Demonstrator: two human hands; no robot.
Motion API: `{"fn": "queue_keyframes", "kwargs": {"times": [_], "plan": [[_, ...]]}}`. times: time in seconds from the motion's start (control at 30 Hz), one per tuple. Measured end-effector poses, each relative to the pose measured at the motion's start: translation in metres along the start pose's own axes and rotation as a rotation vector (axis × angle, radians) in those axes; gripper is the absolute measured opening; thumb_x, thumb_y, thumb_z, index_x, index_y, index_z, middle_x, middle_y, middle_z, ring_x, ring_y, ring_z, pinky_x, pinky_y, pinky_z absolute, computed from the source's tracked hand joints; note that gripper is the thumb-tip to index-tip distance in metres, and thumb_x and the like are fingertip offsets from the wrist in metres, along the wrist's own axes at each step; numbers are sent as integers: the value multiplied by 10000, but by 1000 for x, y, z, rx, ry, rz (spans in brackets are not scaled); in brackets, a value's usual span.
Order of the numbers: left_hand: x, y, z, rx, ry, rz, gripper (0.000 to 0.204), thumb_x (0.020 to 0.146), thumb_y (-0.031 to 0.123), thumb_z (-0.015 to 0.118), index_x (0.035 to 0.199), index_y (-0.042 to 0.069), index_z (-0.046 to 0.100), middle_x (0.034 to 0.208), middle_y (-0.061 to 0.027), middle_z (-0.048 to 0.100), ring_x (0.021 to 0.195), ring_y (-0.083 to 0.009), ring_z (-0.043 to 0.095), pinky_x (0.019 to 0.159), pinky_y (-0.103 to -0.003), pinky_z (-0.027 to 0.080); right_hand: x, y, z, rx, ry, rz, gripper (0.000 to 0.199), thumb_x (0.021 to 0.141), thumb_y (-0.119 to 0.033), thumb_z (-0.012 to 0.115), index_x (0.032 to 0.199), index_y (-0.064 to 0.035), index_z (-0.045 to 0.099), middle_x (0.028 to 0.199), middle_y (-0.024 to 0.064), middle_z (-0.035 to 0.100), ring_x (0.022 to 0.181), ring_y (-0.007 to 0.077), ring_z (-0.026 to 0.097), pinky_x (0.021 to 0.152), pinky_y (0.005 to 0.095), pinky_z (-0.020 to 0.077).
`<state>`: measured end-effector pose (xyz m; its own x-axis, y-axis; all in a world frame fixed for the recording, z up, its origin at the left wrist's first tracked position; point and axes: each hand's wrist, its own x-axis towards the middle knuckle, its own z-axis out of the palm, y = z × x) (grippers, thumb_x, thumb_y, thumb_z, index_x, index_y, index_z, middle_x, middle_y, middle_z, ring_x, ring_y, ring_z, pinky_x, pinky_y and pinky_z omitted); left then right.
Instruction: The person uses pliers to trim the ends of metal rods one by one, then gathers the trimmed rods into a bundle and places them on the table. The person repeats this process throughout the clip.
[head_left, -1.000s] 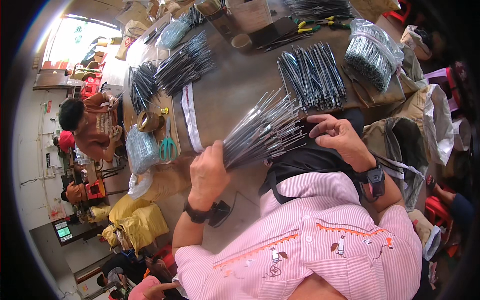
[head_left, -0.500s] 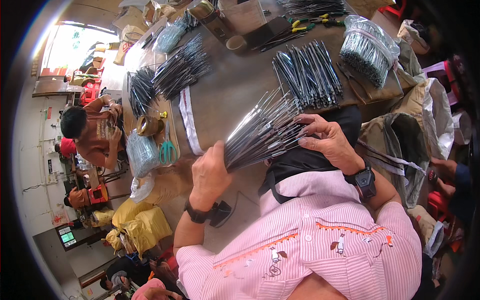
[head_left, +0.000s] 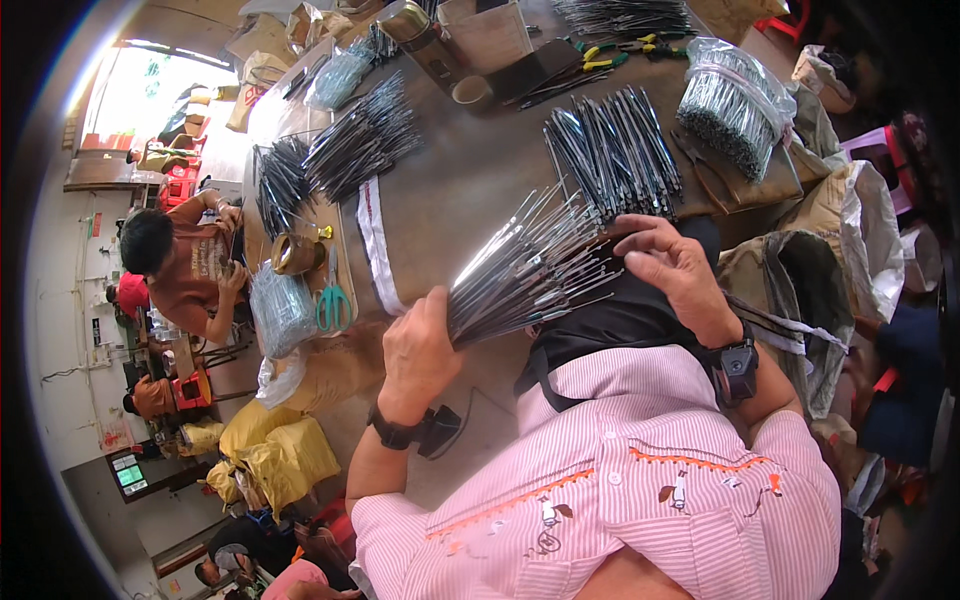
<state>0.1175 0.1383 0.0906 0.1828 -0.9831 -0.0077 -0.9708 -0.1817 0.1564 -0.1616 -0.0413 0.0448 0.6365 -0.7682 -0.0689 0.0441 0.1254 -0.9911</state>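
My left hand (head_left: 418, 345) is closed round one end of a fanned bundle of thin, shiny metal strips (head_left: 530, 265). The strips spread out toward the upper right, over my lap. At their free ends hovers my right hand (head_left: 678, 275), its fingers apart and curved, with no strip visible in it. Just beyond the bundle, a thick row of similar dark strips (head_left: 612, 150) lies on the brown table (head_left: 460, 165). Another pile of strips (head_left: 365, 135) rests farther left.
Pliers (head_left: 705, 170) and a plastic-wrapped bundle of strips (head_left: 735, 105) lie at the right. Green-handled scissors (head_left: 333, 305), a tape roll (head_left: 295, 253) and a bagged bundle (head_left: 283, 308) are at the left. A co-worker (head_left: 190, 260) sits beyond. Open sacks (head_left: 800, 290) stand right.
My right hand has drawn back slightly from the strips' free ends, and its fingers have opened. The left hand keeps its hold in nearly the same place.
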Motion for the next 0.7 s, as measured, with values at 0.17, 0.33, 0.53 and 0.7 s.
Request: {"fn": "queue_keyframes", "kwargs": {"times": [0.17, 0.33, 0.53, 0.7], "plan": [[0, -1, 1, 9, 24, 25, 726, 564, 77, 835, 1209, 38, 505, 955, -150, 634, 878, -357, 641, 743, -429, 500, 1, -6, -2, 89, 50, 94, 236, 888, -163, 680, 987, 49, 710, 1301, 122, 557, 1143, 157, 543, 989, 284, 409], [0, 0, 1, -2, 75, 75, 596, 621, 37, 751, 1171, 25, 521, 871, -147, 606, 795, -355, 626, 698, -428, 494, 1, 0, 1, 72, 45, 129, 226, 873, -166, 694, 962, 40, 718, 1287, 129, 571, 1143, 158, 542, 998, 282, 388], [-3, -1, -1, -24, 72, 69, 654, 591, 46, 787, 1186, 20, 516, 919, -154, 620, 825, -356, 632, 721, -425, 497, 2, 9, 1, 55, 57, 134, 185, 859, -130, 696, 955, 27, 719, 1274, 124, 580, 1135, 162, 548, 1013, 291, 378], [-5, -2, -1, -26, 75, 64, 690, 573, 56, 819, 1192, 28, 515, 959, -157, 632, 864, -357, 637, 749, -423, 499, -1, 7, 5, 36, 4, 174, 194, 841, -120, 705, 959, 34, 715, 1249, 121, 586, 1112, 162, 559, 993, 293, 414]]}}
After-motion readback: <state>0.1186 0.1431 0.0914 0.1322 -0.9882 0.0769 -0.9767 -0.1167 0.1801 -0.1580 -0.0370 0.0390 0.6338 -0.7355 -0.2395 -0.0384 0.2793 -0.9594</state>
